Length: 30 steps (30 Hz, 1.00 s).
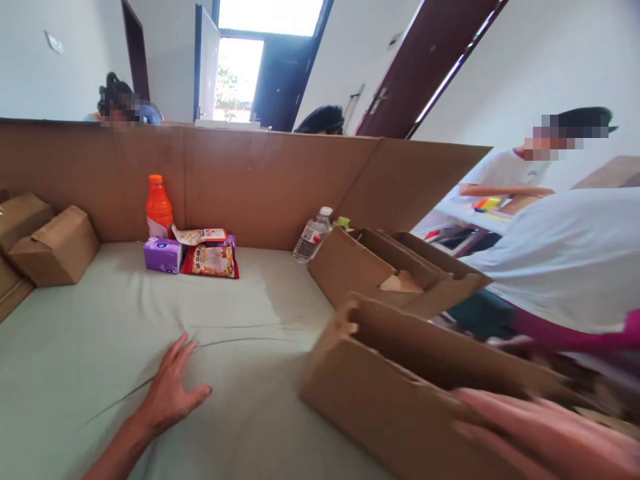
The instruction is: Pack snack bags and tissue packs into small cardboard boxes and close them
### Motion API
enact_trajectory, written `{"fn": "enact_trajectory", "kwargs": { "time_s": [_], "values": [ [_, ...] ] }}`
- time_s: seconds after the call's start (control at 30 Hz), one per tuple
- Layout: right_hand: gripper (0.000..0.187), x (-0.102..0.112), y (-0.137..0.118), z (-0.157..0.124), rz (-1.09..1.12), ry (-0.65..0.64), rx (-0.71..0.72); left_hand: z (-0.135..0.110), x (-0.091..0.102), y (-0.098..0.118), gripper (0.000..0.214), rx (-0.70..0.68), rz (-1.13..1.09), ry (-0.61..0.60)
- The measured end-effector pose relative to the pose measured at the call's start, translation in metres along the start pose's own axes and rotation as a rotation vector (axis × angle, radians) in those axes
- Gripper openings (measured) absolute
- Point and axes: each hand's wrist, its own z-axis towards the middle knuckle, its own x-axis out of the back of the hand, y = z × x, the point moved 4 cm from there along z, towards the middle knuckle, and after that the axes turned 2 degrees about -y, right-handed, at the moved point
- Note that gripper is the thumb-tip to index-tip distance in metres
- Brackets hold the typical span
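Note:
My left hand (pixel 175 390) hovers over or rests on the pale green cloth (pixel 240 393), fingers stretched out and thumb spread, with nothing in it. A thin dark line, perhaps a thread or crease, crosses the cloth beside it. At the lower right my right hand (pixel 545 427) is blurred, its fingers stretched along the side of a long open cardboard box (pixel 395 400). Whether it touches the box wall I cannot tell. The inside of this box is mostly hidden.
Behind stand an orange bottle (pixel 159 213), a purple pack (pixel 163 255), a red snack bag (pixel 213 260) and a water bottle (pixel 311 239). A second open box (pixel 350 273) adjoins it. Small cartons (pixel 60 243) lie left. A cardboard wall (pixel 260 180) encloses the back; people are beyond.

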Motion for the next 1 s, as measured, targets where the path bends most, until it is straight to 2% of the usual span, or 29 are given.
{"fn": "enact_trajectory", "kwargs": {
  "time_s": [0.03, 0.07, 0.1, 0.17, 0.23, 0.3, 0.37, 0.43, 0.5, 0.53, 0.63, 0.7, 0.77, 0.87, 0.93, 1.0],
  "values": [
    [0.018, -0.012, -0.030, 0.016, -0.011, -0.079, 0.106, -0.002, 0.008, 0.004, 0.081, -0.008, -0.098, -0.017],
    [0.015, -0.029, -0.062, 0.033, -0.044, -0.243, 0.204, -0.004, 0.017, 0.008, 0.089, -0.017, -0.199, -0.025],
    [0.014, -0.044, -0.094, 0.049, -0.065, -0.353, 0.251, -0.006, 0.027, 0.010, 0.098, -0.028, -0.288, -0.023],
    [0.023, -0.070, -0.155, 0.078, -0.097, -0.438, 0.331, -0.009, 0.049, 0.011, 0.113, -0.043, -0.414, 0.008],
    [0.022, -0.095, -0.205, 0.095, -0.091, -0.491, 0.408, -0.013, 0.070, 0.006, 0.123, -0.035, -0.528, 0.040],
    [0.019, -0.115, -0.237, 0.102, -0.068, -0.538, 0.478, -0.016, 0.085, -0.003, 0.130, -0.012, -0.629, 0.048],
    [0.015, -0.126, -0.250, 0.105, -0.043, -0.570, 0.513, -0.019, 0.093, -0.012, 0.135, 0.011, -0.693, 0.040],
    [0.010, -0.124, -0.250, 0.108, 0.021, -0.567, 0.509, -0.018, 0.094, -0.021, 0.138, 0.018, -0.711, 0.033],
    [0.003, -0.112, -0.239, 0.116, 0.159, -0.514, 0.471, -0.015, 0.089, -0.027, 0.139, 0.010, -0.728, 0.039],
    [0.007, -0.104, -0.230, 0.122, 0.238, -0.461, 0.439, -0.012, 0.085, -0.029, 0.138, 0.007, -0.737, 0.044],
    [0.018, -0.088, -0.189, 0.155, 0.360, -0.191, 0.260, -0.004, 0.075, -0.033, 0.136, 0.019, -0.763, 0.065],
    [0.022, -0.099, -0.156, 0.183, 0.304, -0.080, 0.125, -0.002, 0.072, -0.035, 0.134, 0.030, -0.770, 0.078],
    [0.024, -0.135, -0.126, 0.215, 0.162, -0.125, 0.048, -0.004, 0.073, -0.040, 0.130, 0.044, -0.767, 0.095],
    [0.027, -0.212, -0.096, 0.264, -0.050, -0.267, 0.046, -0.014, 0.076, -0.051, 0.125, 0.082, -0.764, 0.134],
    [0.033, -0.261, -0.087, 0.294, -0.107, -0.302, 0.062, -0.019, 0.075, -0.059, 0.123, 0.124, -0.819, 0.181],
    [0.042, -0.302, -0.086, 0.320, -0.118, -0.314, 0.074, -0.018, 0.071, -0.065, 0.114, 0.193, -0.909, 0.236]
  ]
}}
